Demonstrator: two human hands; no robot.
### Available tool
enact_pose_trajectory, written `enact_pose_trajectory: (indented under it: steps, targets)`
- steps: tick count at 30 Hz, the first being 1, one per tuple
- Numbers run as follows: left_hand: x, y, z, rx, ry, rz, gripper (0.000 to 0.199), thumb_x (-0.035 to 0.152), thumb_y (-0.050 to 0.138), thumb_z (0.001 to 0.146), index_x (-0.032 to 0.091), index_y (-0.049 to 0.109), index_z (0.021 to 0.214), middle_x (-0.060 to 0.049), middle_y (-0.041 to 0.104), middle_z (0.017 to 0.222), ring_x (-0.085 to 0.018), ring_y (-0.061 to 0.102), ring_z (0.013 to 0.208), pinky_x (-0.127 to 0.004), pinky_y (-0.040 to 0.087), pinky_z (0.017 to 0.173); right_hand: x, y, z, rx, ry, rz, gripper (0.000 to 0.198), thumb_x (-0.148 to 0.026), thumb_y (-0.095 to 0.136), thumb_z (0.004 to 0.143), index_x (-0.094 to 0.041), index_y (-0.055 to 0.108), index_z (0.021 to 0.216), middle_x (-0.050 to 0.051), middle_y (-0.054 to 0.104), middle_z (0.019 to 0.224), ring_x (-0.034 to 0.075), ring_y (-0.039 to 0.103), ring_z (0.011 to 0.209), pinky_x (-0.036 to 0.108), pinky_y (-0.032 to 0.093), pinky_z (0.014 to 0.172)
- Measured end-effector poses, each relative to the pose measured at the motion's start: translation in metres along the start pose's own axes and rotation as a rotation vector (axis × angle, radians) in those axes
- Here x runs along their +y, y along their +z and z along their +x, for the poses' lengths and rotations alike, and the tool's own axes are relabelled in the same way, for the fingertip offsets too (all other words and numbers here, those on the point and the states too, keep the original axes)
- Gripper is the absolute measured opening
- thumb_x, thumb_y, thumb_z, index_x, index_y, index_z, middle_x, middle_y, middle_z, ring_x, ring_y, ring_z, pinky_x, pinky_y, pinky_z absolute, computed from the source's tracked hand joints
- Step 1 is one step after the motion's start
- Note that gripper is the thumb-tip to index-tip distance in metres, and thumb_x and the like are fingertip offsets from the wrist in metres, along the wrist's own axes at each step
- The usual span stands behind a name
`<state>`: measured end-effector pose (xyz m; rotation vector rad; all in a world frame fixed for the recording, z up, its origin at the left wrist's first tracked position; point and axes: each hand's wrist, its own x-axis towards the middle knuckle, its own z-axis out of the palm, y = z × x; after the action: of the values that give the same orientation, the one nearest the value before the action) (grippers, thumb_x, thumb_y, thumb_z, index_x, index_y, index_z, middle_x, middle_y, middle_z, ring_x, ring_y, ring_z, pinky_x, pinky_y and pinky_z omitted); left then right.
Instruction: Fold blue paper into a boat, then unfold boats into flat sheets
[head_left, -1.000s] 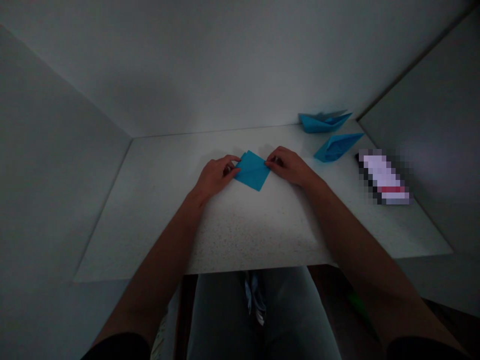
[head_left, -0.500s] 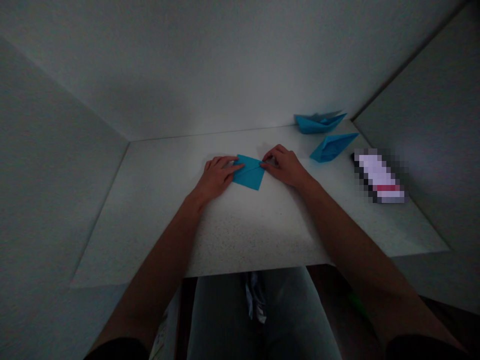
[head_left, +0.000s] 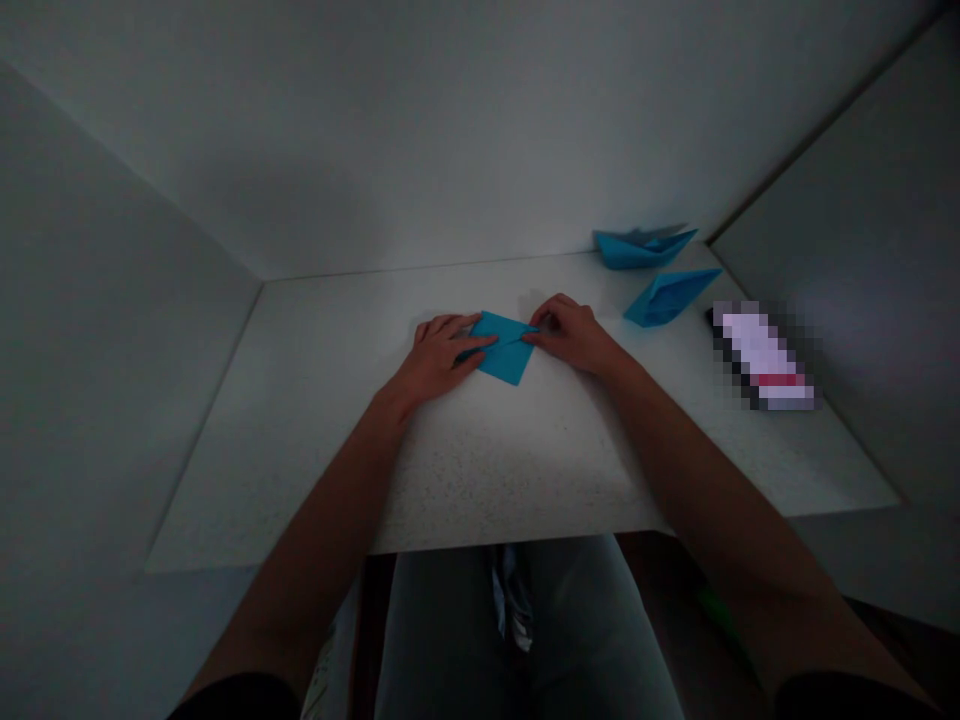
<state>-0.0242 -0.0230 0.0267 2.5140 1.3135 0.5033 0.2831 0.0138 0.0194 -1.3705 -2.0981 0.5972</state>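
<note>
A small folded sheet of blue paper (head_left: 508, 362) lies on the white table, with a crease line running across its middle. My left hand (head_left: 441, 358) rests over its left side, fingers spread and pressing on the paper. At the right corner, my right hand (head_left: 568, 332) pinches the paper's edge between thumb and fingertips. The left end of the sheet is partly hidden under my left fingers.
Two folded blue paper boats, one (head_left: 645, 251) by the back wall and one (head_left: 670, 297) just in front of it, stand at the back right. A blurred-out phone (head_left: 766, 357) lies near the right wall. The white table (head_left: 480, 480) meets walls at the back and sides.
My left thumb and fingers have slid slightly to the right over the paper. The right hand still pinches the right corner; the view has shifted a little.
</note>
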Motion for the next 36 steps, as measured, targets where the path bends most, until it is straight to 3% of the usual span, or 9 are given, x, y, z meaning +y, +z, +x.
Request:
enact_pose_trajectory:
  steps: [3,6,12,17,21,25,31,36]
  targets:
    - [-0.001,0.001,0.000,0.006,-0.012,0.000,0.038,0.041,0.065,0.111,0.043,0.078,0.146,-0.005,0.056,0.174,-0.036,0.050,0.151,-0.060,0.037,0.123,-0.004,-0.001,-0.002,-0.036,0.017,0.161,0.034,-0.052,0.083,0.092,-0.024,0.072,0.107,0.005,0.074,0.093,0.023,0.065,0.081,0.042,0.052,0.085]
    - [0.000,0.000,0.000,0.006,-0.015,0.005,0.041,0.042,0.065,0.111,0.043,0.075,0.151,-0.006,0.056,0.174,-0.036,0.050,0.152,-0.059,0.037,0.124,-0.009,0.000,-0.003,-0.052,-0.027,0.324,0.037,-0.054,0.076,0.096,-0.026,0.072,0.120,0.004,0.075,0.094,0.021,0.064,0.079,0.037,0.052,0.075]
    - [0.001,-0.002,0.000,0.029,-0.059,-0.044,0.070,0.058,0.069,0.107,0.032,0.055,0.170,-0.012,0.062,0.167,-0.037,0.053,0.151,-0.057,0.036,0.127,-0.016,-0.003,0.003,0.073,-0.077,0.431,0.033,-0.056,0.074,0.098,-0.025,0.081,0.108,0.006,0.078,0.101,0.022,0.065,0.087,0.039,0.054,0.083]
    - [-0.005,-0.001,0.002,0.084,-0.114,-0.176,0.086,0.069,0.063,0.106,0.025,0.042,0.177,-0.018,0.063,0.165,-0.038,0.061,0.145,-0.060,0.039,0.126,-0.017,-0.003,0.005,0.175,-0.052,0.493,0.042,-0.064,0.082,0.093,-0.027,0.082,0.113,0.002,0.073,0.090,0.019,0.059,0.081,0.037,0.053,0.082]
    - [-0.006,0.000,0.005,0.199,-0.095,-0.382,0.079,0.073,0.065,0.104,0.026,0.056,0.168,-0.017,0.068,0.160,-0.034,0.071,0.134,-0.056,0.046,0.124,-0.016,-0.003,0.006,0.190,-0.061,0.560,0.051,-0.067,0.092,0.084,-0.029,0.082,0.116,-0.001,0.066,0.085,0.018,0.055,0.077,0.035,0.051,0.080]
    - [-0.003,0.001,0.008,0.308,-0.132,-0.573,0.067,0.069,0.076,0.099,0.027,0.072,0.150,-0.014,0.075,0.150,-0.027,0.076,0.119,-0.046,0.058,0.113,-0.016,-0.003,0.005,0.159,-0.062,0.604,0.057,-0.063,0.096,0.080,-0.029,0.081,0.124,-0.003,0.060,0.082,0.017,0.054,0.077,0.034,0.050,0.078]
    - [-0.006,0.004,0.014,0.375,-0.187,-0.838,0.074,0.062,0.093,0.085,0.023,0.074,0.146,-0.011,0.084,0.123,-0.025,0.080,0.108,-0.044,0.065,0.103,-0.019,-0.001,0.000,-0.002,-0.062,0.621,0.071,-0.061,0.095,0.083,-0.029,0.074,0.143,-0.004,0.058,0.082,0.014,0.046,0.071,0.030,0.042,0.067]
    - [-0.005,0.001,0.013,0.367,-0.244,-0.758,0.050,0.053,0.091,0.089,0.023,0.082,0.128,-0.009,0.084,0.115,-0.022,0.078,0.099,-0.040,0.065,0.098,-0.023,-0.002,-0.002,0.035,-0.039,0.532,0.052,-0.063,0.089,0.087,-0.027,0.081,0.124,-0.001,0.068,0.087,0.016,0.051,0.072,0.032,0.045,0.069]
